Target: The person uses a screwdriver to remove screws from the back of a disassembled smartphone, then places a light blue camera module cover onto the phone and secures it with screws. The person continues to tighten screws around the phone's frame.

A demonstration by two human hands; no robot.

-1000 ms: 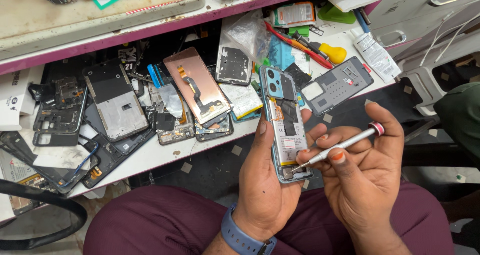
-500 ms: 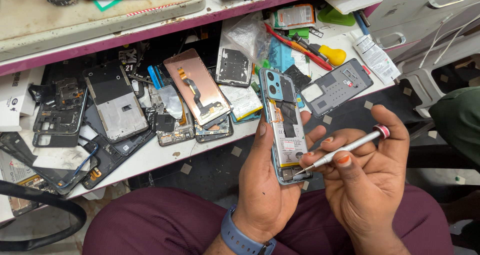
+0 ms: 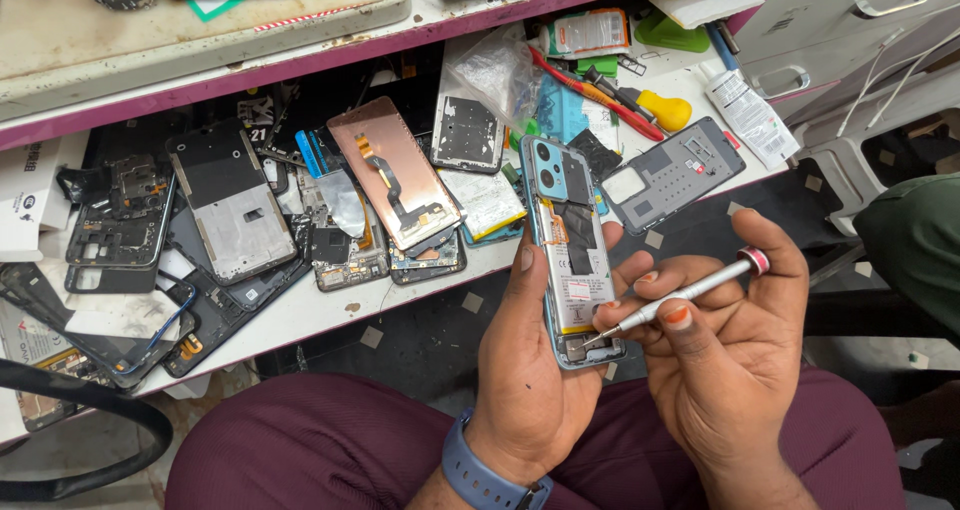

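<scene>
Left hand (image 3: 525, 370): grip wrapped round opened phone (image 3: 570, 250), held upright over lap. Right hand (image 3: 735, 355): grip pinching screwdriver (image 3: 690, 295), tip at lower board. Slip risk judged: tip could gouge board. Beyond, bench (image 3: 330, 305) littered with phone parts (image 3: 230, 205); dropped screw easily lost.

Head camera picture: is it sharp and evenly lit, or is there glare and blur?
Head view: even light, sharp on the opened phone and screwdriver; mild sheen on the copper-coloured panel; shadow under the shelf; edges slightly bowed.

The head camera looks steeply down, close over the lap, facing the cluttered shelf (image 3: 330, 315) ahead.
</scene>
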